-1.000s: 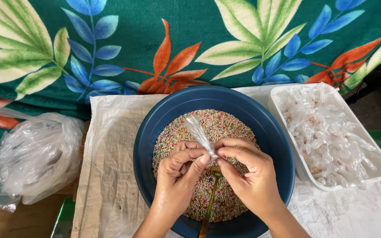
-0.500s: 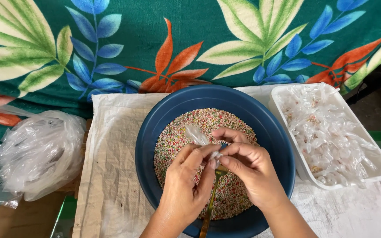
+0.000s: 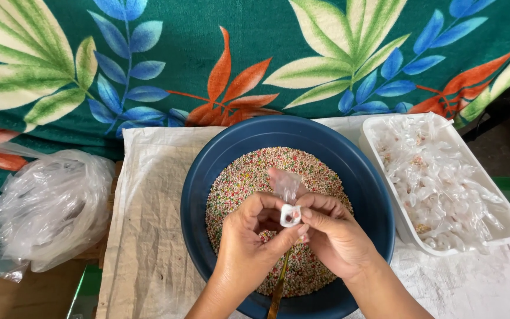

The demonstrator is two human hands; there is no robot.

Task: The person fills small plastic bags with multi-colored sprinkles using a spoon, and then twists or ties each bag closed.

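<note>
Now my left hand (image 3: pixel 249 248) and right hand (image 3: pixel 334 236) pinch the small bag (image 3: pixel 287 201), folded down since before (over the bowl (image 3: pixel 208 171)).

A surface draped in green cloth printed with large leaves (image 3: pixel 166 59) carries a pale woven sack sheet (image 3: pixel 149 195), on which stand a round dark blue bowl (image 3: pixel 208 171) and a white rectangular tray (image 3: pixel 506 227), with a bundle of clear plastic bags (image 3: pixel 42 207) lying left of the sheet.

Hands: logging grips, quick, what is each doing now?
Left hand: closed, pinching the small plastic packet.
Right hand: closed, pinching the same packet.
</note>
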